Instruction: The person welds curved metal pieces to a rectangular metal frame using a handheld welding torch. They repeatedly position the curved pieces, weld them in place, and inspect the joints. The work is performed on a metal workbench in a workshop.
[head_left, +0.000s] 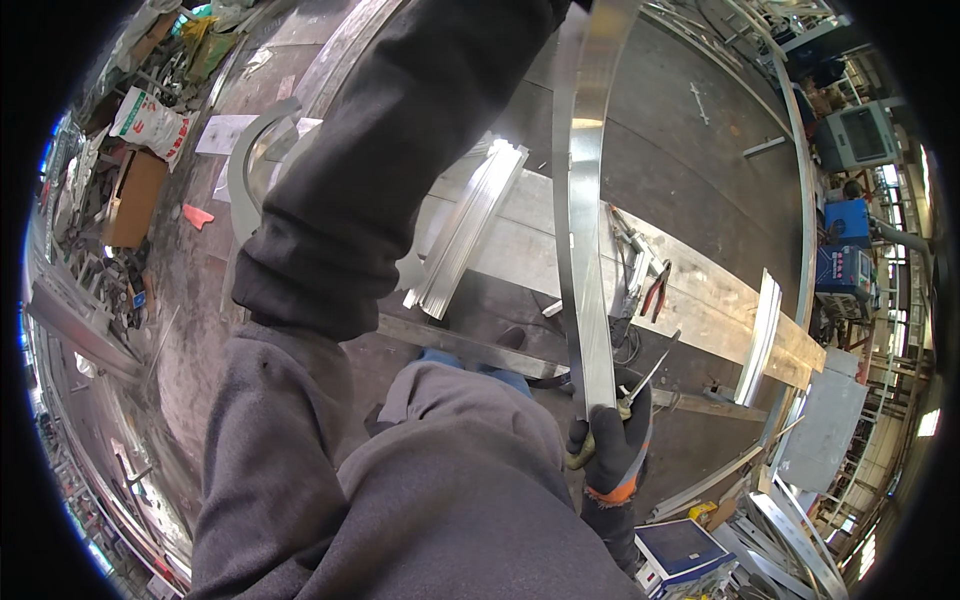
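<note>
A long, bright metal strip (588, 250) with a folded edge runs from the top of the head view down to my right hand (612, 445). That hand wears a black glove with an orange cuff. Its fingers are closed round the strip's lower end and also hold a slim tool (655, 375) with a pointed metal blade and a yellowish handle. My left arm (400, 150), in a dark sleeve, stretches up across the view toward the strip's far part. The left hand lies beyond the top edge, so its grip is hidden.
A workbench board (700, 290) carries red-handled pliers (655, 292) and other tools. Bundled pale metal profiles (468, 230) lie across it, with more profiles (760, 340) at right. A curved grey piece (245, 175) stands left. A blue-topped box (685, 548) sits lower right, near scrap strips.
</note>
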